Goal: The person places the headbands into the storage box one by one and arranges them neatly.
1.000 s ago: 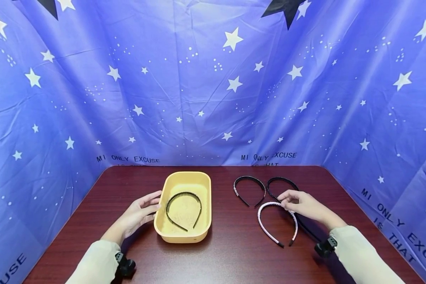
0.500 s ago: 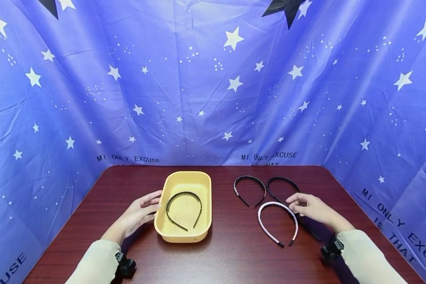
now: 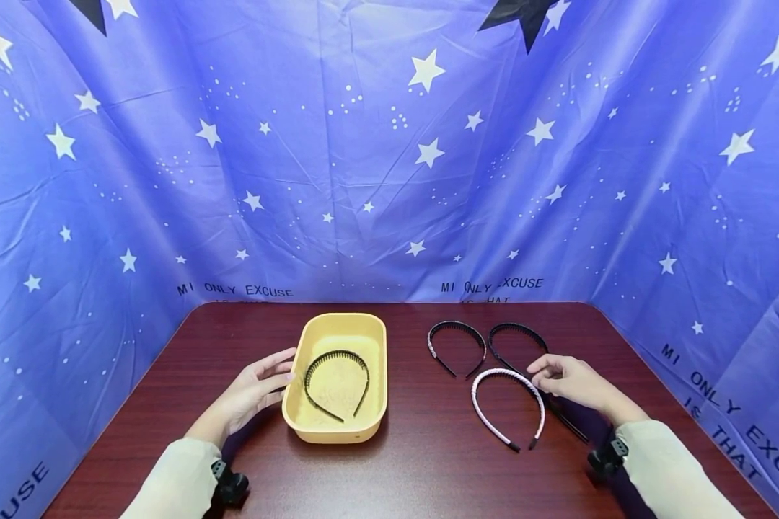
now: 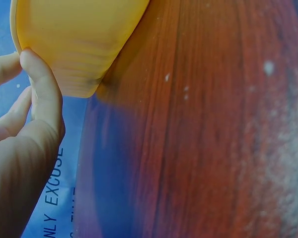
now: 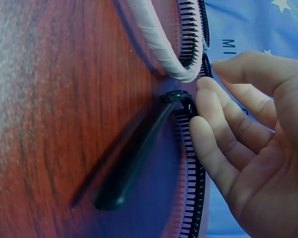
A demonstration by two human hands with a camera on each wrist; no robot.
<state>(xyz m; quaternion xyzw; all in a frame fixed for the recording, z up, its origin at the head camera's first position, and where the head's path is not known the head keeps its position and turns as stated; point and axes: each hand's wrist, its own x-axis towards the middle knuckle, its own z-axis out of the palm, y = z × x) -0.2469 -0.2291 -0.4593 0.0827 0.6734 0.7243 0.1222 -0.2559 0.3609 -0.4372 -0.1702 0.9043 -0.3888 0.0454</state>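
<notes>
In the head view my left hand (image 3: 249, 393) touches the left rim of a yellow plastic bin (image 3: 376, 425). A black toothed headband (image 3: 309, 375) lies inside that bin. The left wrist view has my fingers and thumb (image 4: 42, 82) at the bin's edge. My right hand (image 3: 578, 386) hovers with loosely bent fingers over a black headband (image 3: 518, 329), hiding part of its right arm. Just left of the fingers lies a pale pink wrapped headband (image 3: 477, 404). From the right wrist, my fingertips appear close to the black headband (image 5: 191, 183); contact cannot be made out.
Another dark headband (image 3: 456, 325) lies farther back, left of the black one. All stand on a dark red wooden table (image 3: 428, 476). A blue star-printed cloth (image 3: 363, 144) hangs around the table's back and sides.
My right hand has drawn back to the right, off the pink headband, and its fingers have come away from it. The left hand and the bin have stayed in place.
</notes>
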